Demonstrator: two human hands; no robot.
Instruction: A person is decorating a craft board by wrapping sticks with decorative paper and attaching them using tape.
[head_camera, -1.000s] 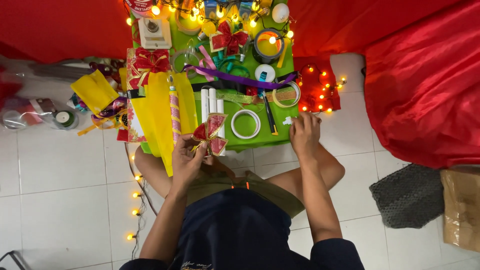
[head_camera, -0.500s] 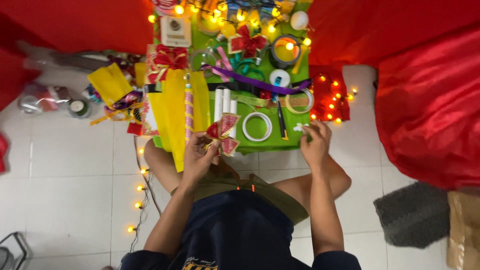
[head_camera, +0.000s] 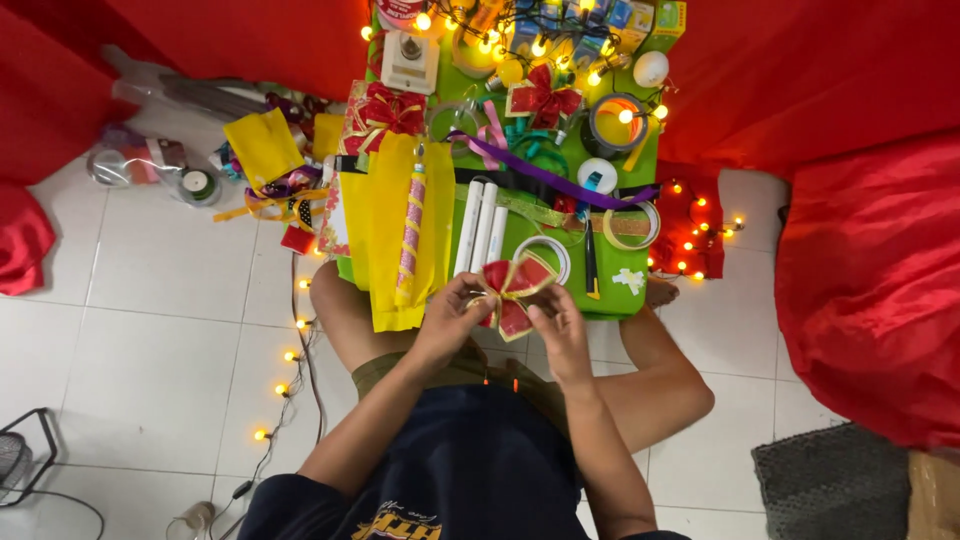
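Item 1: red bow with gold edging, held at the near edge of the green counter, just at 6 o'clock from a white tape ring.

Item 2: left hand. We note the forearm rising from 7 o'clock, wrist bent, fingers curled shut on the bow's left loop.

Item 3: right hand. We see the forearm coming from 5 o'clock, fingers pinched closed on the bow's lower right tail.

Both hands meet over the person's lap, touching the bow from opposite sides.

Item 4: yellow paper sheet at 11 o'clock from the bow, with a patterned pink stick lying along it.

Item 5: 3 white tubes at 12 o'clock, side by side.

Item 6: black pen at 2 o'clock.

Item 7: string lights on the tiled floor at 9 o'clock.
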